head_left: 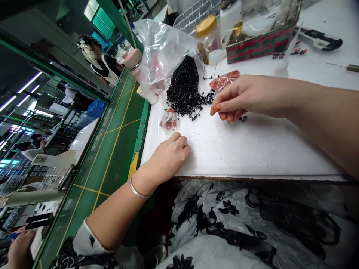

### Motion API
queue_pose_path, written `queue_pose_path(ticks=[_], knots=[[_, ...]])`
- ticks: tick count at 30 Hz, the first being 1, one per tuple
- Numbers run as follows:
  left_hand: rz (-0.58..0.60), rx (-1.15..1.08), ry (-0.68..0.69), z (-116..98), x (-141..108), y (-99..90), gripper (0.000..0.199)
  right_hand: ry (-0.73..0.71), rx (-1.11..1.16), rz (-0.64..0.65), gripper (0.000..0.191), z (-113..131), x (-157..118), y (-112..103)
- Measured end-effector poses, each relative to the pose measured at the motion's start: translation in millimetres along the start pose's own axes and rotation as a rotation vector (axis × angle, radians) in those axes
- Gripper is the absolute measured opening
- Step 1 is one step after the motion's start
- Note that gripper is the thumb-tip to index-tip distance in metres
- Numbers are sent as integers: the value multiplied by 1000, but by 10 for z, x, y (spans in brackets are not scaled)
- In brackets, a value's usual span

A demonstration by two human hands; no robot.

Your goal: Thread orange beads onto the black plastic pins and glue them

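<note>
Left hand [174, 151]: resting on the white foam-like sheet [280, 153] near its front edge; fingers folded, tips hidden, so whether they close on anything cannot be told.

Right hand [235, 97]: above the sheet, thumb and fingertips drawn together; no part can be made out between them.

Small black stemmed pieces in a loose heap [183, 86]: one large lot, at the mouth of a clear plastic bag [161, 45], strays spilling toward the right hand. Judged the bulk of the stock, apparently not yet worked.

Clear packets of orange-red bits: two, one small and crumpled [168, 121] beyond the left hand, one longer [224, 79] just beyond the right; both seem well supplied.

Small dark ring-like pieces [243, 119]: a few, just below the right hand; purpose unclear.

Red-and-black pieces [290, 53]: a few, beside a red-and-green patterned box [258, 45]; possibly finished, too small to confirm.

Progress: seemingly early, with much left; no sizeable finished lot is visible.
</note>
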State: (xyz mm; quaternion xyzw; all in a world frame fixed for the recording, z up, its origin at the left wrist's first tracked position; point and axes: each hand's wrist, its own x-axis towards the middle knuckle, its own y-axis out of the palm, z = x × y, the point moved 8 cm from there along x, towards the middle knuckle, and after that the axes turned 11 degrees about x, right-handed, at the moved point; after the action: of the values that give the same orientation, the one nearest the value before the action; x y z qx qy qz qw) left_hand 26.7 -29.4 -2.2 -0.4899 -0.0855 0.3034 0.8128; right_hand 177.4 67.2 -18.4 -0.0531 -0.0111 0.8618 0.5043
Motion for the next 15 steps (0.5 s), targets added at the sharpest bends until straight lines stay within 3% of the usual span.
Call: queue_pose_path(ticks=[4, 7, 11, 15], knots=[[-23, 0, -21, 23, -33, 30, 25, -34, -37, -17, 23, 2, 1, -39], [-132, -39, -148, 108, -124, 43, 26, -102, -82, -31, 27, 28, 12, -82], [-289, -210, -348, 236, -279, 65, 17, -72, -111, -43, 28, -14, 25, -106], [-357, -385, -456, 300, -361, 95, 12, -94, -121, -28, 24, -3, 33, -108]])
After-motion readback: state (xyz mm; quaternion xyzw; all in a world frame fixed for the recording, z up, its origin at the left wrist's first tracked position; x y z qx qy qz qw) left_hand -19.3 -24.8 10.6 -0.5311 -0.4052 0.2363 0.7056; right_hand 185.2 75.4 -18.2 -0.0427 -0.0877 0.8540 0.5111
